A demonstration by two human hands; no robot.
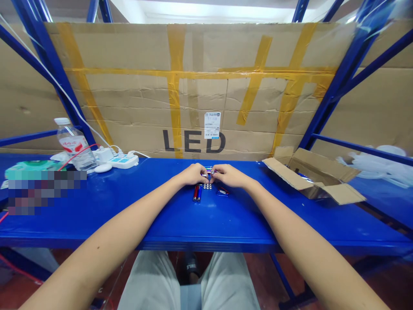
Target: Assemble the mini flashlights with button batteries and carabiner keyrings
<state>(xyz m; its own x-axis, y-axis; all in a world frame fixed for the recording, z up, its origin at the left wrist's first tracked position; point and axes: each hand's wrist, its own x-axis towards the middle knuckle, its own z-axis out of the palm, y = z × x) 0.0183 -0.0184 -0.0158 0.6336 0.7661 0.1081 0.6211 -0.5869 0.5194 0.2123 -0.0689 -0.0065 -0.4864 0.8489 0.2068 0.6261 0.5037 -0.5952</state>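
My left hand (194,174) and my right hand (227,175) are close together at the middle of the blue table. Left thumb and fingers pinch a small silvery-pink piece (204,175), too small to name. Between the right fingertips is another tiny piece (213,172), partly hidden. Just in front of the hands lie several small silver button cells (207,186) in rows. A red metal tube (195,193) and a blue metal tube (199,193), like mini flashlight bodies, lie side by side. Carabiner-like clips (222,192) rest by my right hand. Shiny coloured tubes (209,168) show behind the fingers.
An open cardboard box (290,178) holding shiny items stands right on the blue table (174,228). At left are a water bottle (75,144), a white power strip (124,161) with cables and a green packet (34,167). A large cardboard sheet (138,107) closes the back.
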